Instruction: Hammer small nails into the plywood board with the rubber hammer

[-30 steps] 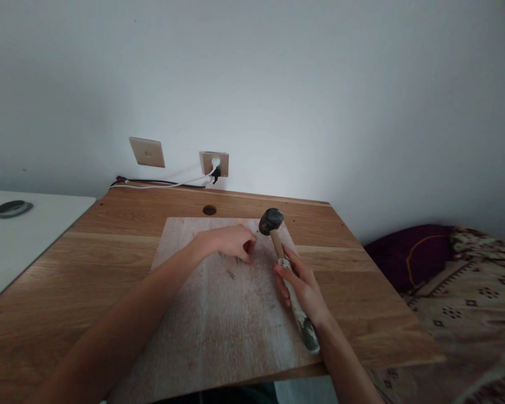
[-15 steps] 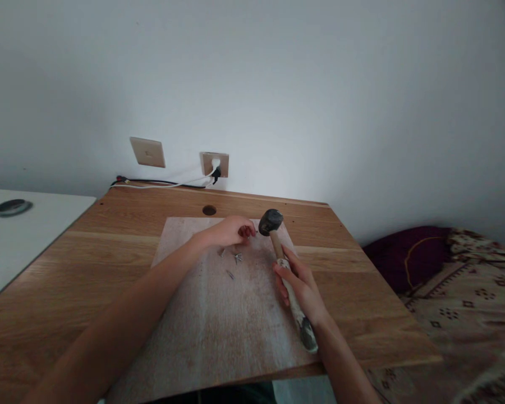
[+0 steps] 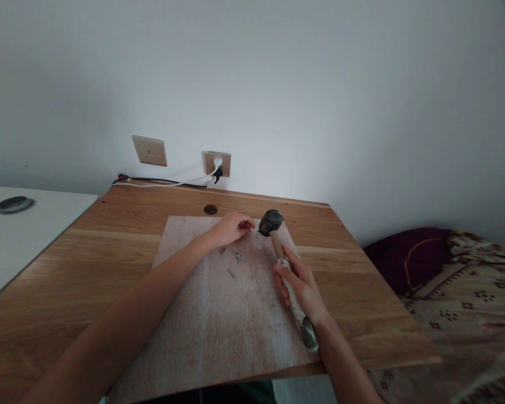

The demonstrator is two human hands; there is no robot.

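My right hand (image 3: 299, 285) is wrapped round the wooden handle of a hammer (image 3: 280, 253), whose dark head rests low over the far right of a pale board (image 3: 219, 314). My left hand (image 3: 231, 227) is pinched shut on a small nail, held close to the left of the hammer head near the board's far edge. Several loose nails (image 3: 233, 261) lie on the board just behind that hand, nearer to me.
The board lies on a wooden desk (image 3: 88, 264) with a round cable hole (image 3: 211, 209). Wall sockets with plugged cables (image 3: 215, 164) are behind the desk. A white table with a dark round object (image 3: 12, 204) stands left. A patterned cloth (image 3: 458, 308) lies right.
My left hand lifted off the loose nails and moved away from me toward the hammer head, pinching a nail. The right hand and hammer barely moved.
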